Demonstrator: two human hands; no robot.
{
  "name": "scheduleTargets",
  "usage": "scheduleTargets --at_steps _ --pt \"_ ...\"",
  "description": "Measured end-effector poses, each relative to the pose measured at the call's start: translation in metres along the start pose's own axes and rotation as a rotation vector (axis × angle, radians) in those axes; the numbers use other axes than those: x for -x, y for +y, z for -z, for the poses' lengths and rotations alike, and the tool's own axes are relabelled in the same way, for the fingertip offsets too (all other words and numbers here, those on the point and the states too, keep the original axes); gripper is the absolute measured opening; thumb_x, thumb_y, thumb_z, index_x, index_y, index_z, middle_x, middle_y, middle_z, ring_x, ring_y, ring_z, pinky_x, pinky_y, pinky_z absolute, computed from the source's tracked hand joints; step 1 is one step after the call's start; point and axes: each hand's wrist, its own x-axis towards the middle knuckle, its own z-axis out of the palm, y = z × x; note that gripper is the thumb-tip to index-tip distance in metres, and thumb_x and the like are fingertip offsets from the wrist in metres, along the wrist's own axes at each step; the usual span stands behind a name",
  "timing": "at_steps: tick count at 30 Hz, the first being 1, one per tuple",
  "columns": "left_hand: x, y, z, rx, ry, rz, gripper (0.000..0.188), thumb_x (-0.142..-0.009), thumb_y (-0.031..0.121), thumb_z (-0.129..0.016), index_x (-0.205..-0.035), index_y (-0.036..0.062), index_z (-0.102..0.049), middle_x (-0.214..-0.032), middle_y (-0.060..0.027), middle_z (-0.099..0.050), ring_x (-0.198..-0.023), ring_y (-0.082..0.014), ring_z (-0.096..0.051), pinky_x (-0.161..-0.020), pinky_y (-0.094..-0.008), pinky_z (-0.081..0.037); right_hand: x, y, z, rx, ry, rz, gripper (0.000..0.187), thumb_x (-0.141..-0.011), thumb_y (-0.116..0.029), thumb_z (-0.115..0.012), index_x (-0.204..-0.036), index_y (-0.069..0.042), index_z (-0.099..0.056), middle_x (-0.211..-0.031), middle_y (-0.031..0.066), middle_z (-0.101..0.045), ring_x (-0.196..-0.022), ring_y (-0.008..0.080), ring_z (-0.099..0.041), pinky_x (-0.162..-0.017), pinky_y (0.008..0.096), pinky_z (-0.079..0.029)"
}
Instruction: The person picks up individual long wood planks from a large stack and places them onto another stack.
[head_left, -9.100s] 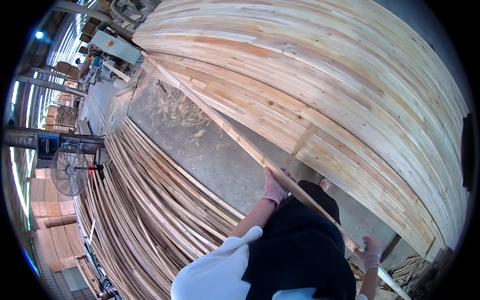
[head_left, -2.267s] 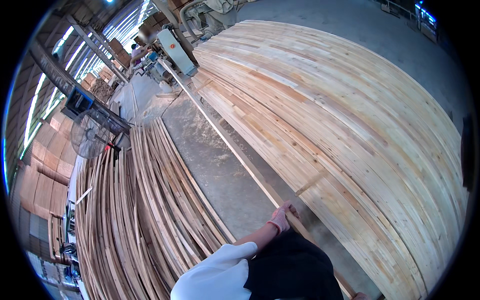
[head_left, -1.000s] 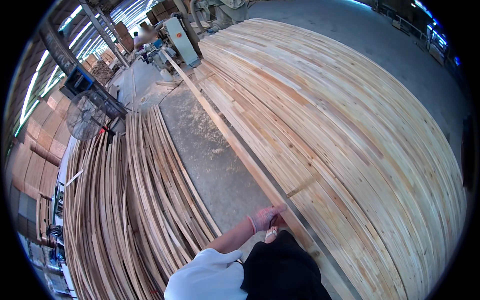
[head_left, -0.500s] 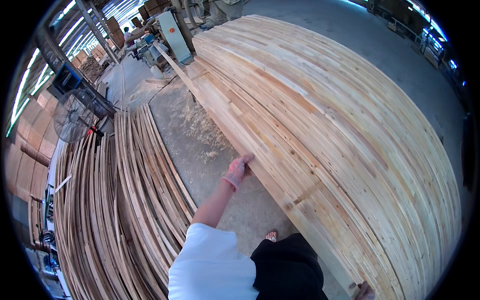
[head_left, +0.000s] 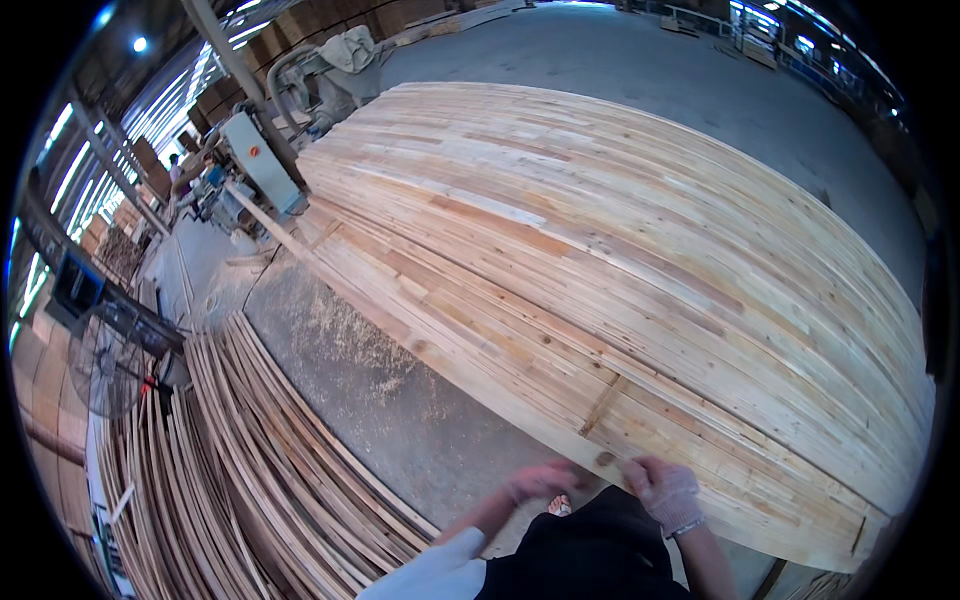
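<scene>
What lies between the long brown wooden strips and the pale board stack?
Head view: grey floor scattered with pale shavings, plus the pink-gloved left hand and a sandalled foot.

Long pale knotted board (head_left: 418,346), aslant

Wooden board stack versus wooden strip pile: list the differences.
The wooden board stack is paler; the wooden strip pile is browner. The stack is laid in tidy, close-set rows; the pile lies looser and uneven. The right hand is at the stack's edge; no hand touches the pile. Both are made of long lengths.
</scene>
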Motion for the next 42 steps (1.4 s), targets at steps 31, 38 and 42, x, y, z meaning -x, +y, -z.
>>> scheduleTargets --at_steps 31,38,42 --pt "-0.020 -0.031 -0.069 0.052 0.184 0.374 0.053 -0.090 0.032 -0.062 -0.132 0.0039 -0.047 -0.122 -0.0059 -0.059 -0.113 -0.0161 -0.053 -0.099 -0.0306 -0.040 -0.048 0.072 -0.067 -0.153 -0.448 0.129 0.047 -0.088 -0.054 -0.048 -0.104 -0.014 -0.068 -0.100 0.0136 -0.067 -0.100 0.0324 -0.061 -0.086 0.0433 -0.046" --pt "-0.006 -0.014 -0.031 0.049 0.758 0.144 0.050 -0.092 0.033 -0.058 -0.125 -0.0042 -0.049 -0.113 -0.0169 -0.062 -0.104 -0.0290 -0.063 -0.095 -0.0380 -0.049 -0.098 0.140 -0.072 -0.246 -0.394 0.106 0.050 -0.086 -0.053 -0.049 -0.110 -0.013 -0.065 -0.109 0.0150 -0.065 -0.105 0.0331 -0.060 -0.091 0.0434 -0.045" --pt "0.015 0.023 -0.013 0.091 1.100 -0.056 0.037 -0.092 0.036 -0.058 -0.114 0.0054 -0.057 -0.101 -0.0117 -0.066 -0.093 -0.0254 -0.067 -0.085 -0.0358 -0.054 -0.090 0.251 -0.066 -0.057 -0.457 -0.169 0.060 -0.081 -0.057 -0.051 -0.117 -0.010 -0.062 -0.117 0.0163 -0.062 -0.109 0.0334 -0.059 -0.095 0.0422 -0.045"
